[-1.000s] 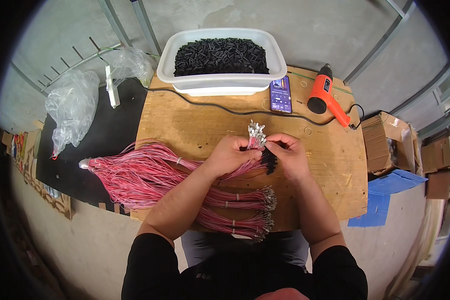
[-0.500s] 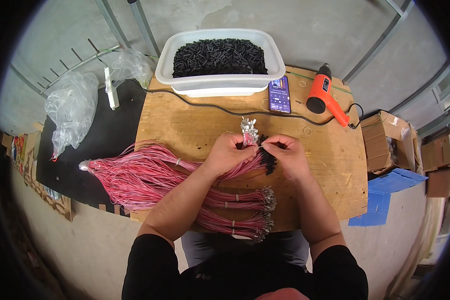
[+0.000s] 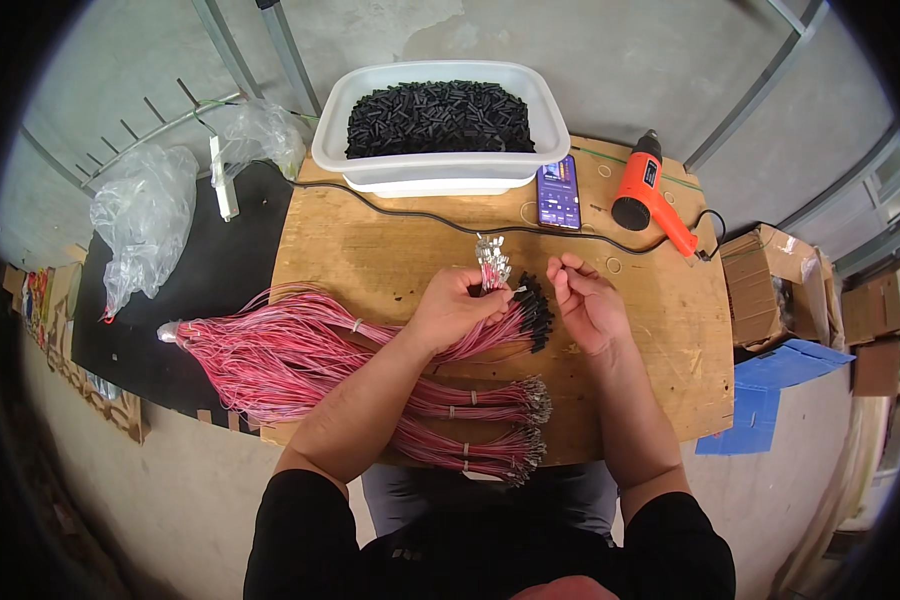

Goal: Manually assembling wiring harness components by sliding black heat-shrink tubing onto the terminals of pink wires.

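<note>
Counted: two bare hands, left hand (image 3: 448,308) and right hand (image 3: 595,308); one orange-red and black pistol-shaped heat gun (image 3: 642,182); one flat rectangular smartphone (image 3: 558,192); two crumpled clear plastic bags (image 3: 150,215); at least one white rectangular plastic tub (image 3: 440,166). Uncountable, too numerous: thin pink-and-white wires (image 3: 260,355), silver metal terminals (image 3: 492,258), short black tubes (image 3: 440,118).

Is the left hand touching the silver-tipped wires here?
Touching. The head view shows the left hand gripping the silver-tipped wires, their metal ends sticking out beyond it.
</note>
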### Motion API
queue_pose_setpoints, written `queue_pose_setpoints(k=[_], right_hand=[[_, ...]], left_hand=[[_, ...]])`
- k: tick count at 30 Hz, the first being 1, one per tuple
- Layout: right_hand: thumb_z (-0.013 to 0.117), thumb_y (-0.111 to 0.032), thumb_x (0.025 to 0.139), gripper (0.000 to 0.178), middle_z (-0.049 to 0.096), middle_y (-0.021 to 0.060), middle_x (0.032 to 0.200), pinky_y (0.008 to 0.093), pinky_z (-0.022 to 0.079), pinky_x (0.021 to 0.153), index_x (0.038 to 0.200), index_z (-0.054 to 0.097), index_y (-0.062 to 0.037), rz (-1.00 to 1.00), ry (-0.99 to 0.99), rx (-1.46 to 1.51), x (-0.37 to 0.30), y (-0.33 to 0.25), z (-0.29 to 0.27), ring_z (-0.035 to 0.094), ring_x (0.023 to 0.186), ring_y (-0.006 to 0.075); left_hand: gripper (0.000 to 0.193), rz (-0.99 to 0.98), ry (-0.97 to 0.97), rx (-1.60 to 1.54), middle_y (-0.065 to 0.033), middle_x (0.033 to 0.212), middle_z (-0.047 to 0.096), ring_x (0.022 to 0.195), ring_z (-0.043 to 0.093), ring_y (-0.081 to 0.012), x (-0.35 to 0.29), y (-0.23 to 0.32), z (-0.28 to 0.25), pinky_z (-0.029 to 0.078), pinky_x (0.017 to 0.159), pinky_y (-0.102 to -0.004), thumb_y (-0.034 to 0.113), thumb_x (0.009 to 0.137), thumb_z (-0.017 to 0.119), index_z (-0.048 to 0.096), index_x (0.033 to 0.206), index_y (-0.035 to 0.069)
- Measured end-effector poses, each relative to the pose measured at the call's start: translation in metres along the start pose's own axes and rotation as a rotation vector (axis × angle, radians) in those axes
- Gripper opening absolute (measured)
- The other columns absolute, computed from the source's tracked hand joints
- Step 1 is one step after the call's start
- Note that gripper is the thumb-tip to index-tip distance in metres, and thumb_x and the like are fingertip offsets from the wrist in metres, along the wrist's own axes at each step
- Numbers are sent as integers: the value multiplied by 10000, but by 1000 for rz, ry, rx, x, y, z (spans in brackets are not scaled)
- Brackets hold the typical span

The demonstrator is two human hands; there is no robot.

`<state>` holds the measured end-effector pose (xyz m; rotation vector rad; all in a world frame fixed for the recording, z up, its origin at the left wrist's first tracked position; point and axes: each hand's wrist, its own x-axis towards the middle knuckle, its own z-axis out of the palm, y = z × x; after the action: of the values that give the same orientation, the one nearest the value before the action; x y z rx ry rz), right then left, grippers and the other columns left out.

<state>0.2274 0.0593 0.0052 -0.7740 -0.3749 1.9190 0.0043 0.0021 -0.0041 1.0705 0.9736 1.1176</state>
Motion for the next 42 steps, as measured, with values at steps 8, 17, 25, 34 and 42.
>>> queue_pose_setpoints(k=[8,17,25,34,42], right_hand=[[474,-126,1059,175,698,134,994,217,505,597,1144,576,-11,25,-51,-68,-5,-1,0,618,725,165],[529,-214,1045,266,534,4,717,216,300,501,1120,654,8,-37,-56,-379,-11,0,6,408,571,74],[502,-54,984,230,626,42,807,202,297,514,1167,632,-2,-159,-178,-543,-17,4,17,376,562,42],[665,2,921,151,728,82,941,182,357,562,1068,695,-17,-176,-198,-623,-17,14,10,506,639,32],[688,70,882,161,727,86,953,242,544,790,1035,708,25,-200,-212,-548,-18,19,13,680,855,124]], left_hand=[[105,-20,-4,-68,-59,831,670,721,620,-104,-1,2,0,521,676,-236,54,936,687,672,991,-34],[104,-38,4,-111,-62,838,666,721,617,-108,-1,3,-1,519,676,-239,50,930,692,671,987,-33],[108,-56,21,-156,-60,835,665,718,614,-109,-1,4,-1,513,672,-239,46,926,692,669,991,-37],[116,-38,21,-163,-61,820,662,718,615,-118,-2,3,-3,511,675,-250,49,912,705,667,981,-36],[127,-33,2,-168,-52,801,662,696,603,-103,-1,4,-2,502,660,-241,47,919,696,666,995,-50]])
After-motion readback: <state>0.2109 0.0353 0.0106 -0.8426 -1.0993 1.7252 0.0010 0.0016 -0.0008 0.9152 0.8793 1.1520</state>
